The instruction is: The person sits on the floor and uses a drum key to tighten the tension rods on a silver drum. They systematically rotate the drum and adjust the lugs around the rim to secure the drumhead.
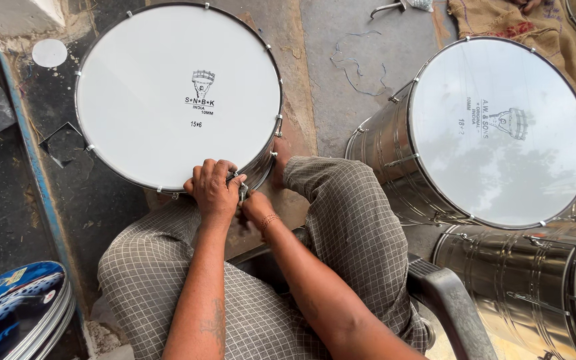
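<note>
Steel-shelled round drum w/ white skin head (168, 93) sits on floor btwn knees; left hand (213, 190) clamps its near rim, right hand (256, 208) pinches a small metal tuning key (242, 193); prob. rigid, slick shell, dentable head—grip rim/lugs.

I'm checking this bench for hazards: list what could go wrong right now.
1. Both the left hand and right hand crowd one metal fitting on the drum rim; a slip could pinch fingers.
2. The drum sits between the knees with nothing seen bracing it, so it might shift.
3. Another drum stands close beside the right knee.
</note>
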